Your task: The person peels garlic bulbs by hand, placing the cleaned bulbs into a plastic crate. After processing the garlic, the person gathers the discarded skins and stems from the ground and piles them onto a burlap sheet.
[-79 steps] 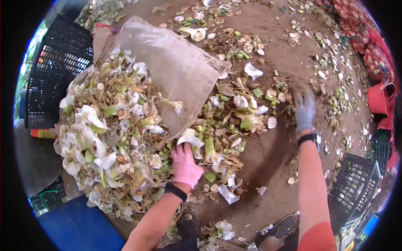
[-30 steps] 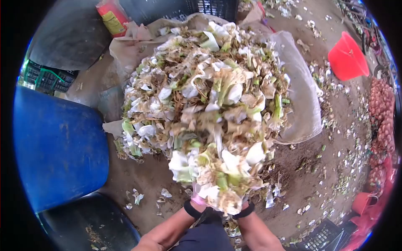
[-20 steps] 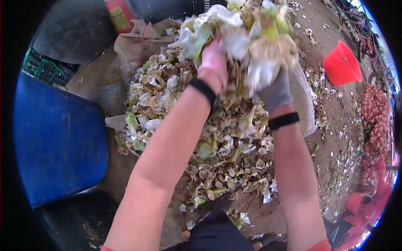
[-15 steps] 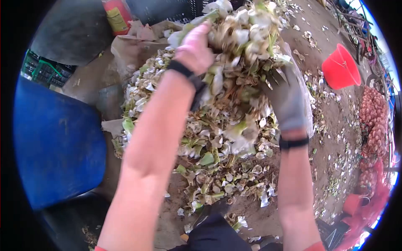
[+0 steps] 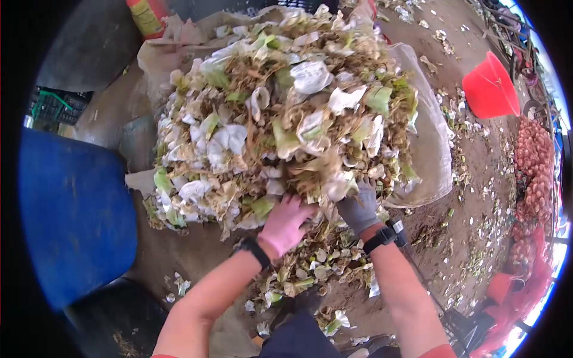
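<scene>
A large heap of white, brown and green plant peelings (image 5: 227,140) lies on a pale sheet (image 5: 427,173) on the ground. My left hand (image 5: 286,225), in a pink glove, touches the heap's near edge with its fingers apart. Just to its right, my right hand (image 5: 360,207) wears a grey glove and presses against the same edge. Its fingers are stretched out, their tips partly among the peelings. Blurred scraps hang just above the right hand. Loose trimmings (image 5: 316,262) lie on the soil below both hands.
To the left stand a blue barrel (image 5: 77,215) and a dark rounded container (image 5: 89,48), with dark crates (image 5: 57,107) between them. A red bucket (image 5: 490,88) is at the upper right. Net sacks of bulbs (image 5: 533,161) line the right edge.
Both hands have come down from the top of the heap to its near edge, and the clump they had lifted is no longer between them. The heap now reaches nearer.
</scene>
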{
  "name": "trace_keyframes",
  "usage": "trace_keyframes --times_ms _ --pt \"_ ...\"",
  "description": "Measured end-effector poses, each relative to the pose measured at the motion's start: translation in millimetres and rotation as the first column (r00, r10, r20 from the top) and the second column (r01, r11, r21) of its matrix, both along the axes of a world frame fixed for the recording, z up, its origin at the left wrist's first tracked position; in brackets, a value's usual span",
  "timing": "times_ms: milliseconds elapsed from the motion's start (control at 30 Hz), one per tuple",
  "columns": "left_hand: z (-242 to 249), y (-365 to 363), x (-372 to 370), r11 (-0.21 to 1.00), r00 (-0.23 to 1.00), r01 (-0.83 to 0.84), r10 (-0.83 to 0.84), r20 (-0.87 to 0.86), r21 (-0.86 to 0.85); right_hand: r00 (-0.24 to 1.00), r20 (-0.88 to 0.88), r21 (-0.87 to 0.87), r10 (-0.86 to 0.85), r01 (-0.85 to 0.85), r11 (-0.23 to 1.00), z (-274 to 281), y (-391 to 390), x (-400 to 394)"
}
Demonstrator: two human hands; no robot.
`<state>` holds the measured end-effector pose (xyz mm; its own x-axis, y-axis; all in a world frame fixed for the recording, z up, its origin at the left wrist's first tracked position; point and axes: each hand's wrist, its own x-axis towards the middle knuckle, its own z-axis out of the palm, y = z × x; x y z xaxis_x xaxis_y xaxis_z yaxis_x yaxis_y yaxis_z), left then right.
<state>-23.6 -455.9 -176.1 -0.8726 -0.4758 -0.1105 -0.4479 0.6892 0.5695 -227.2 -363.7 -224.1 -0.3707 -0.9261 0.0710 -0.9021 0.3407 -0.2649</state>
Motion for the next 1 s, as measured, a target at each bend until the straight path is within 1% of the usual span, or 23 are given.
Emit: trace_keyframes --times_ms 33,67,100,133,167,200,233,267,300,333,367,433,500,533,567,633,700,733,767,800,867,933,1000 --pt "4.9 -18.0 -22.9 0.999 0.972 -0.029 0.019 0.234 0.037 0.996 0.034 0.164 -0.080 0.074 0.984 34.0 -15.9 -1.4" --pt "-3.6 -41.2 -45.7 0.964 0.953 -0.229 0.194 0.231 0.137 0.979 0.062 0.087 -0.194 0.189 0.978 50.8 -19.5 -2.8" --pt "25.3 -67.6 -54.3 0.896 0.942 -0.295 0.214 0.259 0.331 0.947 0.099 0.018 -0.306 0.306 0.952 56.5 -17.9 -4.9" --pt "21.4 -81.4 -68.3 0.962 0.938 -0.207 0.144 0.316 0.177 0.914 0.111 -0.070 -0.390 0.398 0.915 44.4 -10.8 -10.7" --pt "-17.3 -89.2 -71.7 0.971 0.983 -0.178 0.168 0.072 0.162 0.879 0.105 -0.097 -0.466 0.475 0.874 34.4 -2.3 -11.0" --pt "-2.3 -99.2 -80.8 0.999 0.997 -0.022 0.025 0.069 -0.045 0.899 0.086 0.165 -0.430 0.413 0.896 37.5 6.9 -8.0" --pt "5.3 -102.0 -90.6 0.988 0.989 -0.136 0.140 -0.046 0.073 0.918 0.082 0.416 -0.388 0.322 0.850 42.2 14.1 -5.1" --pt "-2.7 -109.1 -97.9 0.971 0.953 -0.237 0.239 -0.186 0.037 0.916 0.085 0.423 -0.391 0.323 0.847 44.1 15.4 -4.5" --pt "17.7 -114.7 -109.6 0.951 0.928 -0.244 0.286 -0.240 0.190 0.933 0.115 0.375 -0.341 0.277 0.884 45.2 16.7 -3.0" --pt "16.6 -126.2 -125.9 0.967 0.929 -0.190 0.233 -0.289 0.171 0.945 0.143 0.330 -0.293 0.234 0.915 45.0 19.1 -0.9" --pt "-14.1 -145.5 -144.3 0.965 0.915 -0.203 0.247 -0.319 0.166 0.962 0.081 0.278 -0.260 0.229 0.933 42.4 11.2 -2.5" --pt "38.9 -154.4 -163.7 0.981 0.984 -0.178 0.176 0.036 0.074 0.975 0.103 0.402 -0.199 0.142 0.905 34.2 -4.6 0.6" --pt "33.7 -149.7 -162.5 1.000 0.988 0.009 -0.009 -0.156 0.000 0.964 0.149 0.434 -0.222 0.138 0.890 18.1 -3.5 11.1" --pt "7.1 -158.0 -165.7 0.977 0.982 0.173 -0.161 0.093 -0.127 0.953 0.184 0.479 -0.240 0.126 0.869 15.4 -4.3 13.0" --pt "65.8 -134.6 -154.6 0.902 0.947 -0.248 0.148 0.286 0.352 0.952 0.188 0.459 -0.242 0.132 0.878 22.4 -5.9 10.3" --pt "5.7 -131.7 -130.3 0.999 0.978 0.036 -0.032 -0.204 0.014 0.943 0.318 0.278 -0.095 0.002 0.960 44.2 6.5 11.2" --pt "40.0 -113.6 -108.2 0.948 0.990 -0.136 0.139 0.009 0.289 0.964 0.267 0.220 0.000 -0.061 0.974 55.9 26.0 17.2" --pt "16.8 -108.5 -95.0 0.817 0.956 -0.290 0.272 0.110 0.497 0.970 0.218 0.130 0.110 -0.140 0.982 58.6 37.8 20.3" --pt "54.7 -81.7 -90.7 0.803 0.909 -0.414 0.335 0.249 0.429 0.965 0.157 0.040 0.211 -0.220 0.975 60.7 48.4 23.1" --pt "20.7 -79.4 -70.7 0.961 0.996 0.077 -0.061 -0.069 0.264 0.962 0.182 0.084 0.201 -0.219 0.972 63.3 57.6 24.1" --pt "35.9 -41.5 -41.2 0.983 0.973 0.174 -0.161 0.163 -0.066 0.968 0.201 0.100 0.151 -0.173 0.980 59.5 59.9 22.4" --pt "29.6 -26.0 -18.9 0.968 0.904 0.248 -0.216 0.368 -0.043 0.985 0.141 0.083 0.095 -0.107 0.991 34.8 62.9 23.5" --pt "21.6 -11.0 0.4 0.957 0.859 0.287 -0.234 0.456 -0.048 0.971 0.203 0.031 0.124 -0.133 0.991 66.5 55.8 30.1"
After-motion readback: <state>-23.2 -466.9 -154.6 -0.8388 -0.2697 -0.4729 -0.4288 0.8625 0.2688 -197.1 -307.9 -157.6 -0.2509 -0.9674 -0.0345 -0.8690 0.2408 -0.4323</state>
